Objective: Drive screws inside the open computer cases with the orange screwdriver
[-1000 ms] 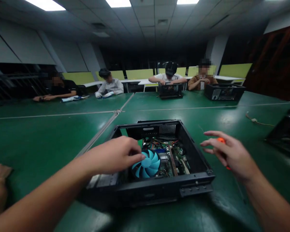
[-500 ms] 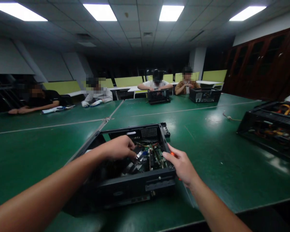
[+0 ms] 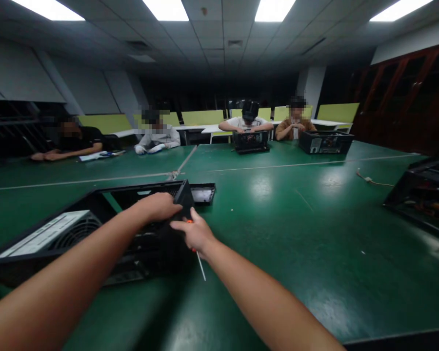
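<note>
A black open computer case [image 3: 141, 273] lies on the green table in front of me, its right side tipped up. My left hand [image 3: 161, 205] reaches over it, fingers curled on the upper edge of its right wall; some fingertips are hidden. Against the outer side of that wall rests my right hand [image 3: 197, 231], thumb and forefinger touching the case. In the same hand is a screwdriver [image 3: 201, 265] with an orange handle, its metal shaft pointing down. At the left end inside sits a power supply [image 3: 46, 234] with a round fan grille.
Behind the case lies a small black tray-like part [image 3: 204, 194]. Another opened computer case [image 3: 424, 195] stands at the right, near a cable [image 3: 369, 180]. Several people sit across the green table [image 3: 270, 243], two with computer cases [image 3: 250, 141] before them.
The computer case has turned and tipped, moving left, so its power supply now shows. My left hand has gone from the inside parts to the wall; my right hand has moved left with the screwdriver.
</note>
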Tool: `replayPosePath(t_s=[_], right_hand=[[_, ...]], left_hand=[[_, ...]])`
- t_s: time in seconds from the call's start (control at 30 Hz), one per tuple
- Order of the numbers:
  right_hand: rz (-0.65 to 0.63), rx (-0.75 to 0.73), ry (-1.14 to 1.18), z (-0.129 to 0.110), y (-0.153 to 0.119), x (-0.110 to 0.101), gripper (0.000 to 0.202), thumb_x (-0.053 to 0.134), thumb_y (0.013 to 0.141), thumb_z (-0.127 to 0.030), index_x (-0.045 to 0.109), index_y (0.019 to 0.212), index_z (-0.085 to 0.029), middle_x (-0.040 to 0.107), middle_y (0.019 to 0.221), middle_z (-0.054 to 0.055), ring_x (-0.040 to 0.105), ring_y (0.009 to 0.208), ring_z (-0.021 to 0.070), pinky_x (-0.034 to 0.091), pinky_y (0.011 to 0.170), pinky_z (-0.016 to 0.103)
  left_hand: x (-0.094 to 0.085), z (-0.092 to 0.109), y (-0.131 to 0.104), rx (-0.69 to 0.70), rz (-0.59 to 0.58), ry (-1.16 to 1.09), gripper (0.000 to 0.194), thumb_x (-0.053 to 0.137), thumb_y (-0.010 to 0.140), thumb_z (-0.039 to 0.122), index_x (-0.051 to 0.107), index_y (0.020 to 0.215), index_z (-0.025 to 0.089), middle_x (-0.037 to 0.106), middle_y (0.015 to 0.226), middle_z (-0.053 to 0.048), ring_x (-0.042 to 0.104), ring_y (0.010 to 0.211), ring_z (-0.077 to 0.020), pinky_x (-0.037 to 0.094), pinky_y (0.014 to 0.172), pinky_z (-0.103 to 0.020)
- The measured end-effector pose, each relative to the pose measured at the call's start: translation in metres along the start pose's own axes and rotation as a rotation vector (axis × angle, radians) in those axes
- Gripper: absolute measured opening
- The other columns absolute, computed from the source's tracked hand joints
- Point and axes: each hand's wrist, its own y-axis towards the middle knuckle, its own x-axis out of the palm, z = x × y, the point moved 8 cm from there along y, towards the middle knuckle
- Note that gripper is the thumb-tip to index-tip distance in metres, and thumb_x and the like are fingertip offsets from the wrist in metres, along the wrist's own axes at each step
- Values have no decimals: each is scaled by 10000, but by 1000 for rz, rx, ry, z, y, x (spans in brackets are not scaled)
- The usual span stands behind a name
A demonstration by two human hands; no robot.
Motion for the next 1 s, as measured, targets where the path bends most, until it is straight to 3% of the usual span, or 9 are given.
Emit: replayPosePath(t_s=[0.13, 0.23, 0.33, 0.4, 0.53, 0.7, 0.77, 0.87, 1.0], right_hand=[[42, 156, 159, 10, -12, -46, 1039, 588, 700, -135, 0, 1556, -137, 722, 1088, 100, 682, 645, 190, 556, 658, 370], [108, 114, 256, -3, -58, -126, 941, 546, 640, -131, 210, 1517, -74, 765, 926, 102, 502, 368, 94, 561, 764, 390], [220, 53, 322, -19, -108, -217, 680, 511, 645, -212, 520, 1312, -77, 766, 794, 104, 557, 403, 140, 561, 751, 371], [277, 4, 352, -26, -132, -264, 535, 496, 646, -254, 643, 1140, -109, 746, 695, 72, 524, 376, 136, 556, 690, 343], [313, -43, 386, -19, -149, -307, 389, 482, 669, -320, 700, 929, -129, 642, 506, 31, 433, 326, 131, 524, 596, 335], [273, 22, 398, 4, -147, -300, 315, 496, 717, -294, 707, 878, -125, 543, 412, 20, 433, 365, 151, 485, 554, 332], [259, 42, 401, 6, -151, -295, 290, 518, 734, -272, 713, 895, -131, 479, 379, -19, 370, 350, 127, 477, 559, 320], [328, 31, 353, 3, -159, -297, 215, 618, 721, -190, 729, 898, -139, 404, 365, -66, 315, 361, 91, 471, 592, 281], [440, -33, 366, -5, -166, -305, 215, 670, 649, -148, 752, 847, -136, 399, 408, -67, 309, 389, 73, 473, 635, 282]], left_hand=[[4, -66, 5, -53, -98, -52, 379, 593, 705, 517, 700, 693, 153, 693, 656, -47, 612, 645, -208, 402, 601, -261], [-2, -127, -2, -143, -133, -70, 443, 628, 656, 564, 728, 757, 144, 682, 628, -5, 605, 671, -180, 425, 679, -248], [-21, -183, -16, -281, 17, -18, 607, 546, 678, 680, 719, 789, 108, 651, 656, -29, 602, 841, -243, 420, 852, -368], [-34, -200, -27, -347, 188, 10, 672, 420, 763, 682, 703, 866, 81, 659, 823, -80, 555, 1024, -316, 354, 953, -495], [-21, -153, -33, -333, 466, -74, 577, 506, 768, 509, 637, 1158, 105, 590, 1199, -142, 499, 1135, -349, 336, 994, -533], [68, -26, -8, -122, 574, -418, 486, 505, 815, 464, 652, 1174, 173, 638, 849, -49, 588, 770, -201, 468, 764, -307], [105, 5, 4, -27, 534, -576, 468, 534, 803, 507, 695, 1091, 175, 610, 729, -18, 564, 666, -171, 465, 673, -271], [133, 11, 14, 33, 499, -797, 501, 595, 755, 553, 713, 1033, 154, 588, 680, -5, 531, 592, -145, 435, 579, -250], [137, -14, 16, 6, 499, -1018, 572, 561, 786, 577, 673, 1078, 98, 535, 608, 14, 470, 514, -123, 377, 509, -240]])
